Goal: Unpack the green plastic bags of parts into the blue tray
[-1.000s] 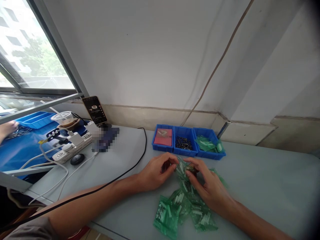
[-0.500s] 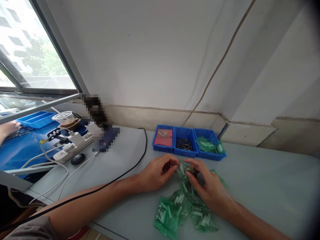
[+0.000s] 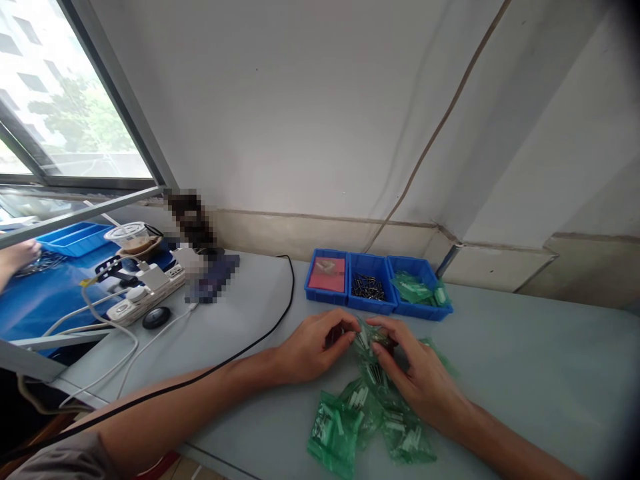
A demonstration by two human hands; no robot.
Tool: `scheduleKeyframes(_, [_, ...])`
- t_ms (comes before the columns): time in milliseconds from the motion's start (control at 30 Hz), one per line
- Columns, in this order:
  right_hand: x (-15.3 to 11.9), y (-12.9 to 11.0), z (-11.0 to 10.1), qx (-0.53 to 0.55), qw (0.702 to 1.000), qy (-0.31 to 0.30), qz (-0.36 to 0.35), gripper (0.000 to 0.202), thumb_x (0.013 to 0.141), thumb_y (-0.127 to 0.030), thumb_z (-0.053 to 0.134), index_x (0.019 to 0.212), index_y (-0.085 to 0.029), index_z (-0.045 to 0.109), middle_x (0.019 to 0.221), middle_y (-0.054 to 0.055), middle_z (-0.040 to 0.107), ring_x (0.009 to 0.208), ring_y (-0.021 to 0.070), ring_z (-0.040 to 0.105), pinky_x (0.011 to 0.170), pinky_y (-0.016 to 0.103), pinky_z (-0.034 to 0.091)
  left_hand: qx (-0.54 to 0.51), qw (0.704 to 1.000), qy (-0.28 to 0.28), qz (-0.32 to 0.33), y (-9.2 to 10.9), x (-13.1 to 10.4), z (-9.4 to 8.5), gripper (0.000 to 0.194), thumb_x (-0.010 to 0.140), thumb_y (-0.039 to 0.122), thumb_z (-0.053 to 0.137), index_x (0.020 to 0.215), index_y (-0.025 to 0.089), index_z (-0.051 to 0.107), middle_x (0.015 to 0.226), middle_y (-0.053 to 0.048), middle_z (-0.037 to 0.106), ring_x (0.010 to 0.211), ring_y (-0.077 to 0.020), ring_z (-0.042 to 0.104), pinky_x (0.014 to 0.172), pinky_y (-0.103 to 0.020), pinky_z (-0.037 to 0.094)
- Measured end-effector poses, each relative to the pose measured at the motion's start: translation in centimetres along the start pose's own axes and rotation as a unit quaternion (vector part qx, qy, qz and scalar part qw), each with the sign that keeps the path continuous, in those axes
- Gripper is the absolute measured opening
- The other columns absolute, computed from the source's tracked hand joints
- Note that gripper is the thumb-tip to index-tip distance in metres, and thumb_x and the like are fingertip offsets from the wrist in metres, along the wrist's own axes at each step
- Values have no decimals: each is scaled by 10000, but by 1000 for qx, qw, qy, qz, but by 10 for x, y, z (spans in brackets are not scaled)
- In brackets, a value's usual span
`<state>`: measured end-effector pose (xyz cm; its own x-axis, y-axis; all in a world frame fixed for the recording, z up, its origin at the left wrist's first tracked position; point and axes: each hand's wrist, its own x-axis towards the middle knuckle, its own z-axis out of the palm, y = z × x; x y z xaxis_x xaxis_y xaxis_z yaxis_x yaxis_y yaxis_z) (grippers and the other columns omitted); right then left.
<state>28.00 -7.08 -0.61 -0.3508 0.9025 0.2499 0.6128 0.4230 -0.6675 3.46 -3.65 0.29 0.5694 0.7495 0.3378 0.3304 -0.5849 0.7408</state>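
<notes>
Between my two hands is a green plastic bag (image 3: 367,335) with thin metal and pale pieces showing through it. My left hand (image 3: 316,343) pinches its left edge between thumb and fingers. On the other side, my right hand (image 3: 413,367) has its thumb and fingers closed on the bag's right part; something darker there is partly hidden. More green bags lie below on the table: one at the front left (image 3: 334,433) and another at the front right (image 3: 407,430), both with white pieces inside. Part of a further green bag (image 3: 440,357) shows behind my right hand.
Three joined blue bins (image 3: 327,295) stand by the wall, holding a red pad, dark screws (image 3: 368,288) and green bags (image 3: 413,288). A black cable (image 3: 250,345) crosses over my left arm. At left are a power strip (image 3: 145,293), a drink cup (image 3: 129,239) and another person's hand (image 3: 23,255).
Almost nothing differs. Both my hands stay in place on the green bag, with only a very slight shift of the fingers.
</notes>
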Motion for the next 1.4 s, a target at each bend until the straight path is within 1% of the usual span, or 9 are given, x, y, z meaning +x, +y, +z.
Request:
scheduleKeyframes(100, [0, -1, -1, 1, 1000, -2, 5, 351, 1108, -400, 456, 1426, -269, 526, 907, 25, 755, 717, 211, 717, 678, 329, 571, 0, 1000, -2, -2, -1, 0, 0, 173, 1077, 291, 542, 1158, 193, 659, 962, -30, 718, 758, -141, 595, 686, -242, 464])
scheduleKeyframes(333, [-1, 0, -1, -2, 1000, -13, 6, 361, 1109, -412, 447, 1432, -266, 514, 1005, 63, 787, 854, 250, 769, 714, 354, 583, 0, 1000, -11, 4, -2, 0, 0, 169, 1083, 303, 541, 1161, 196, 646, 985, -31, 708, 782, -146, 602, 742, -257, 488])
scheduleKeyframes(633, [1, -3, 0, -18, 1000, -9, -5, 321, 1111, -402, 446, 1367, -253, 568, 948, 41, 778, 732, 218, 728, 725, 346, 580, 28, 999, -39, -3, -1, 0, -1, 186, 1089, 309, 532, 1195, 196, 635, 944, -27, 704, 759, -152, 605, 717, -264, 490])
scheduleKeyframes(767, [1, -3, 0, -21, 1000, -8, -11, 313, 1107, -401, 455, 1350, -252, 584, 1015, 58, 791, 768, 221, 737, 713, 336, 577, 28, 999, -41, -1, -1, 0, -1, 186, 1089, 299, 532, 1209, 196, 630, 950, -24, 705, 771, -151, 614, 723, -261, 488])
scheduleKeyframes(933, [1, -2, 1, -26, 1000, -5, -8, 317, 1108, -404, 450, 1360, -263, 581, 1004, 54, 793, 756, 221, 736, 713, 338, 579, 24, 999, -40, -1, -1, -1, 0, 189, 1090, 300, 530, 1212, 199, 632, 923, -16, 689, 761, -151, 611, 714, -257, 483])
scheduleKeyframes(1067, [1, -3, 0, -22, 1000, -9, -14, 308, 1107, -396, 453, 1351, -264, 586, 1031, 60, 796, 802, 227, 749, 722, 334, 584, 26, 999, -39, -2, -1, -1, 0, 192, 1090, 302, 529, 1212, 197, 634, 954, -26, 705, 770, -153, 620, 710, -257, 481])
scheduleKeyframes(1167, [1, -3, 0, -17, 1000, -10, -14, 300, 1105, -392, 460, 1339, -262, 594, 1050, 59, 797, 767, 215, 743, 732, 335, 592, 31, 998, -45, -5, 0, 0, 0, 188, 1088, 303, 530, 1205, 199, 633, 956, -28, 706, 784, -160, 627, 720, -261, 490])
scheduleKeyframes(1333, [2, -2, 1, -15, 999, -10, -33, 275, 1101, -377, 467, 1313, -273, 607, 1192, 80, 783, 901, 230, 758, 791, 346, 597, 27, 998, -57, 2, 0, 0, -1, 165, 1084, 293, 537, 1186, 204, 630, 1016, -37, 714, 845, -168, 648, 770, -268, 518])
scheduleKeyframes(1400, [2, -1, 2, -16, 999, -12, -33, 275, 1102, -380, 464, 1307, -274, 613, 1190, 84, 784, 915, 238, 759, 796, 352, 599, 29, 998, -59, 1, -1, -1, -1, 160, 1081, 294, 545, 1180, 208, 635, 1033, -42, 720, 864, -174, 656, 781, -273, 525])
